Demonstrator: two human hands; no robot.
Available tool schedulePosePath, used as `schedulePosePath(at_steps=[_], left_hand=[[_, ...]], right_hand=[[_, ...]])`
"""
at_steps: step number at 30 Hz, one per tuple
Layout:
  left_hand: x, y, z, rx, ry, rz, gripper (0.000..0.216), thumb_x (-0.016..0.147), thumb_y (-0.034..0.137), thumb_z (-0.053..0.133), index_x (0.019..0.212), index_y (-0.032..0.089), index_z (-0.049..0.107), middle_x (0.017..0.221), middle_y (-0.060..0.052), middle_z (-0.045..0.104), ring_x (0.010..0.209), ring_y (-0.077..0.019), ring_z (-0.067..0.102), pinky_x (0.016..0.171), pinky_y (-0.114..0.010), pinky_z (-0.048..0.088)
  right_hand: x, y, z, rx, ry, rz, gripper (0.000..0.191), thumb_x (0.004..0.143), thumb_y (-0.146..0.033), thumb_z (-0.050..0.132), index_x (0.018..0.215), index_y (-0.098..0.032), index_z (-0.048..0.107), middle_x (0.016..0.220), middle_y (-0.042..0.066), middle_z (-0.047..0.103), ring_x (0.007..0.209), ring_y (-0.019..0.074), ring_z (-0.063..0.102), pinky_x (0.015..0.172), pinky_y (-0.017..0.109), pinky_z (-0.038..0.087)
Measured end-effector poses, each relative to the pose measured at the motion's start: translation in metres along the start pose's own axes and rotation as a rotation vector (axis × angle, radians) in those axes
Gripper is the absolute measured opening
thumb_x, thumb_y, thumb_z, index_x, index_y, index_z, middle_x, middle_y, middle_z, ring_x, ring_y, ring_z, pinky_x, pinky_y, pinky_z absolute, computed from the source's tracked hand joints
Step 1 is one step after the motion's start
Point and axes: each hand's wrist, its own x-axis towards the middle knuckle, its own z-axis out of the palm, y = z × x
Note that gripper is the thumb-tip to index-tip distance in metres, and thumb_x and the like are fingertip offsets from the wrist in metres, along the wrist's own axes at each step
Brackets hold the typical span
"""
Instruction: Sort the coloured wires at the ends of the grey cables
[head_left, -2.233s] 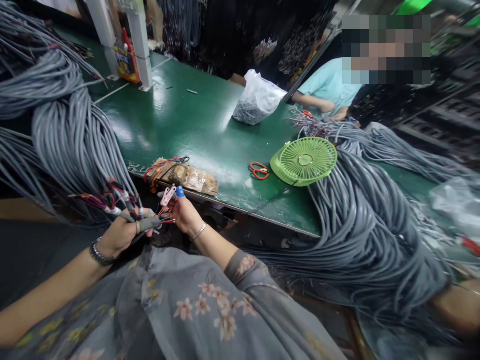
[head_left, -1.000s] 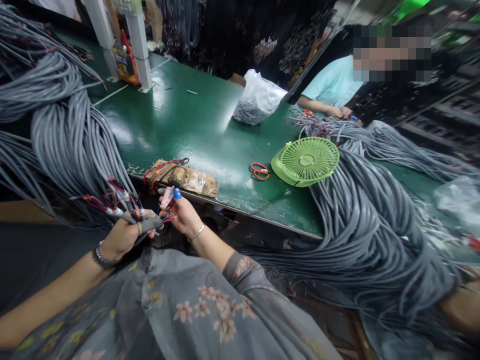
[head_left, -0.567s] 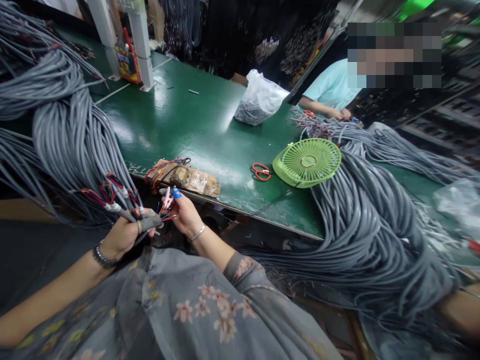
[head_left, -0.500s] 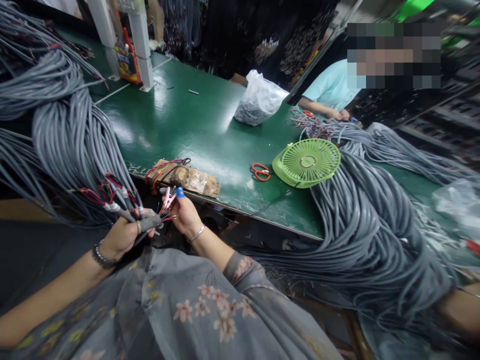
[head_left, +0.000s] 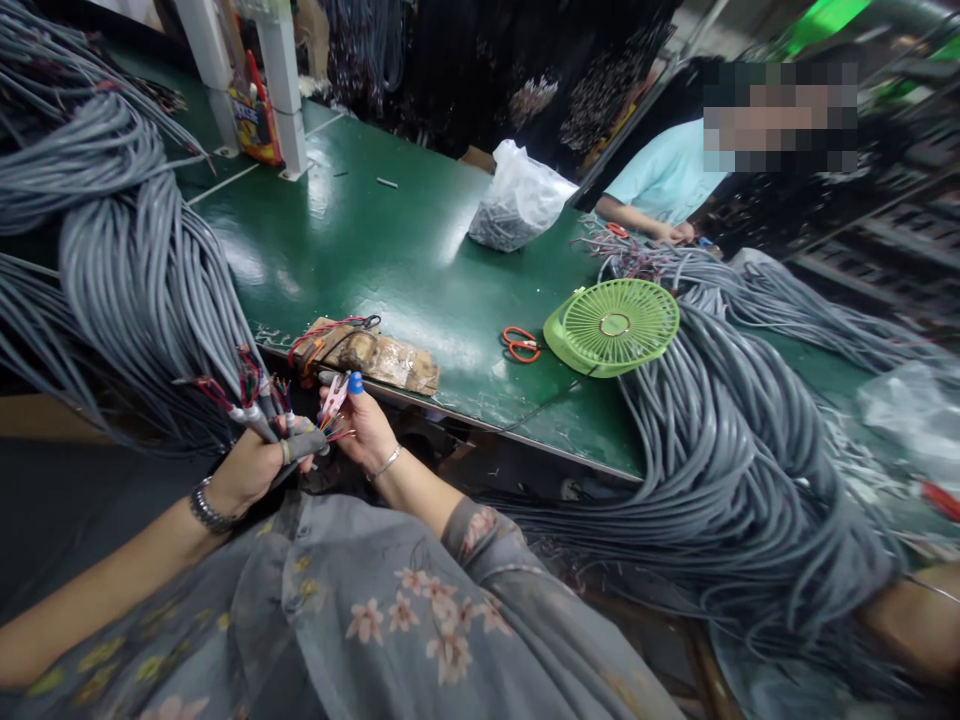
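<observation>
While my left hand (head_left: 253, 465) grips gray cables (head_left: 262, 428): coloured wires (head_left: 334, 432) show, just off the tabletop's (head_left: 360, 240) near edge, left.
Right hand (head_left: 367, 430): pinches a pink clip (head_left: 333, 397) beside them.
Coloured wires: stripping looks done; what remains is unclear.

Bench (head_left: 375, 255) middle open, cables (head_left: 150, 265) blocking left

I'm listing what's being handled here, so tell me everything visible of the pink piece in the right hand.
The pink piece is pale, narrow and plastic-looking, with what look like dark spots. It is tilted, its upper end leaning toward the picture's right. The right hand holds it beside the thumb, which wears a blue cover. Coloured wire ends spread below it; whether they touch it is unclear. It appears in front of the near edge of the green table.
</observation>
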Motion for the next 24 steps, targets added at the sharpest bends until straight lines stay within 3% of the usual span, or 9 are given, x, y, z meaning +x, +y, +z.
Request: schedulePosePath(at_steps=[6,9,13,24], left_hand=[[-0.005,-0.005,-0.003,0.057,-0.011,0.047,0.033,0.071,0.043,0.066,0.045,0.023,0.058,0.046,0.0,0.057,0.05,-0.0158,0.05,0.055,-0.028,0.042],[-0.011,-0.013,-0.009,0.146,0.008,0.092,0.034,0.077,0.044,0.064,0.05,0.023,0.062,0.05,-0.001,0.062,0.052,-0.016,0.052,0.056,-0.028,0.043],[-0.015,-0.023,-0.013,0.213,0.048,0.12,0.036,0.082,0.047,0.063,0.054,0.023,0.064,0.053,-0.002,0.065,0.055,-0.0174,0.056,0.058,-0.028,0.045],[-0.006,-0.025,-0.003,0.154,0.088,0.116,0.036,0.08,0.044,0.062,0.052,0.023,0.062,0.052,0.0,0.062,0.056,-0.0172,0.055,0.062,-0.03,0.046]], right_hand=[[-0.006,-0.003,0.0,0.017,-0.021,0.049,0.048,0.093,-0.064,0.06,0.084,-0.018,0.067,0.073,0.002,0.071,0.059,0.013,0.06,0.059,0.025,0.053],[-0.01,-0.006,0.0,0.009,-0.034,0.069,0.044,0.098,-0.058,0.056,0.085,-0.018,0.069,0.074,0.003,0.072,0.059,0.0125,0.06,0.058,0.023,0.052],[-0.012,-0.007,-0.001,-0.012,-0.023,0.047,0.032,0.096,-0.047,0.064,0.085,-0.017,0.07,0.074,0.003,0.072,0.061,0.012,0.06,0.058,0.022,0.051],[-0.01,-0.007,-0.002,0.006,-0.046,0.04,0.025,0.094,-0.04,0.068,0.084,-0.017,0.071,0.073,0.002,0.073,0.062,0.0138,0.062,0.071,0.029,0.056]])
